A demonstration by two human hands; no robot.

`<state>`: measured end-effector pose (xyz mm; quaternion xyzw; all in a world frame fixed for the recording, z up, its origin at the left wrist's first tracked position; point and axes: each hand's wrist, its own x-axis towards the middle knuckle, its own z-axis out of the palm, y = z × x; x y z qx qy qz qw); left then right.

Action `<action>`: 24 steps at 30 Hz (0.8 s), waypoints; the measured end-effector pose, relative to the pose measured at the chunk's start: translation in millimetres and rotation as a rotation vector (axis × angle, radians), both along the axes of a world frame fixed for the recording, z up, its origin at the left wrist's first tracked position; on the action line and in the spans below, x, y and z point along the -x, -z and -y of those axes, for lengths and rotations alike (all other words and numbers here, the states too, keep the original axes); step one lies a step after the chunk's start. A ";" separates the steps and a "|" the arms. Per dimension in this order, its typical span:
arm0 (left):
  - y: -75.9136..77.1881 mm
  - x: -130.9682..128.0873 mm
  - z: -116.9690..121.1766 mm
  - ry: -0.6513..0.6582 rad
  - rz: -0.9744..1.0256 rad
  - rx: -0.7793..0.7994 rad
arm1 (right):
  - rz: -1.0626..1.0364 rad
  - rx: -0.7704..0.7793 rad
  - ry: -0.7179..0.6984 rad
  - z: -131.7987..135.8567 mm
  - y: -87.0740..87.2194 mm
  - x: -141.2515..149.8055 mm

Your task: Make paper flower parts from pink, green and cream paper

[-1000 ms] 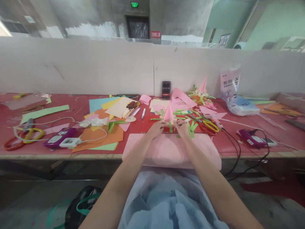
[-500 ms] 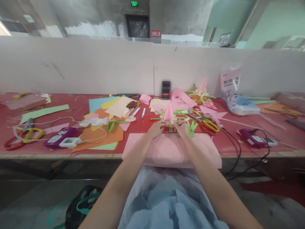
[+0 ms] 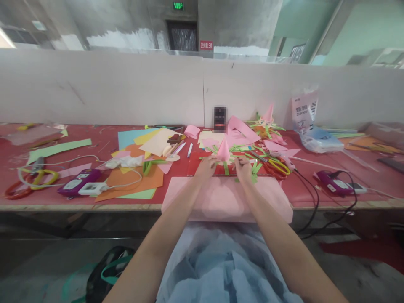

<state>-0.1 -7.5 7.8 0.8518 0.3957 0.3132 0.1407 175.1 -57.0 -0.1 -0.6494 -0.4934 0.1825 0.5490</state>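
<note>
Between my hands stands a paper figure [image 3: 224, 151] with a pink cone hat, a pale face and green paper strips. My left hand [image 3: 205, 167] is closed on the left edge of the figure, fingertips pinched. My right hand [image 3: 243, 167] is closed just right of the figure, its fingers bunched together. A white pen-like stick [image 3: 253, 160] pokes out past the right hand's fingers; its other end is hidden. Below lies a pink padded cover [image 3: 227, 200] along the table's front edge. Green paper strips [image 3: 256, 168] lie right of my right hand.
Yellow-handled scissors [image 3: 279, 166] and a pink glue gun [image 3: 288, 160] with a black cord lie to the right. A similar finished-looking figure [image 3: 267, 118] stands behind. Coloured paper sheets [image 3: 132, 181], a purple device [image 3: 78, 182] and more scissors [image 3: 38, 174] lie left.
My right hand has shifted slightly right, away from the figure, and the white stick has moved with it. My left hand has stayed almost in place at the figure.
</note>
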 end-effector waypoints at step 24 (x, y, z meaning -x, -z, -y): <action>-3.8 11.6 2.4 -0.634 -0.036 0.132 | 0.347 -0.020 -0.061 5.2 2.3 12.8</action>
